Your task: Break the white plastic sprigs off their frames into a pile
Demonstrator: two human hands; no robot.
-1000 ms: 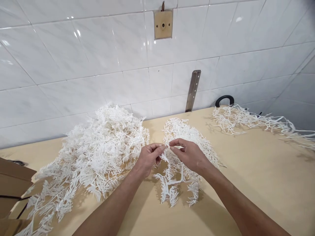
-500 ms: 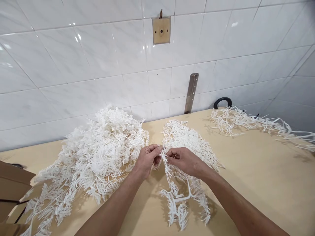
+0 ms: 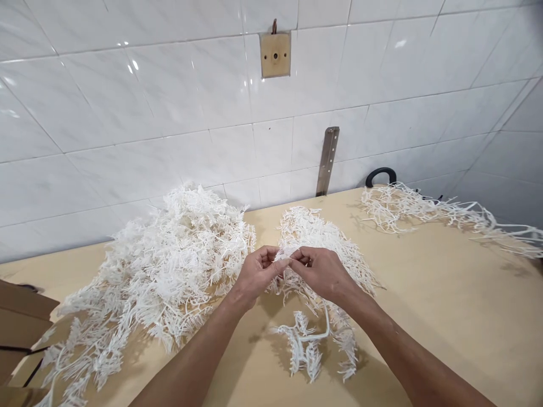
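Observation:
Both hands meet in front of the middle heap, with a small white artificial foliage sprig (image 3: 283, 254) pinched between their fingertips. My left hand (image 3: 261, 270) is closed on its left side, thumb pointing right. On the other side my right hand (image 3: 318, 270) is closed, thumb and forefinger against the sprig. Fingers cover much of it. Just beneath the hands a branched white foliage stem (image 3: 311, 337) with feathery tips spreads over the table; I cannot tell whether a hand holds its upper end. Behind the right hand lies the middle heap of white sprigs (image 3: 316, 229).
A large pile of feathery white foliage (image 3: 169, 260) fills the left of the table (image 3: 445, 305). Bare white stems (image 3: 424, 209) lie at the back right beside a black curved handle (image 3: 380, 174). Cardboard (image 3: 25, 316) stands at the left edge. A metal strip (image 3: 327, 161) rises against the tiled wall.
My hands have drawn closer together, and the right one has turned. The white strand that hung below my fingers no longer shows there; a small frilly part now shows between the fingertips.

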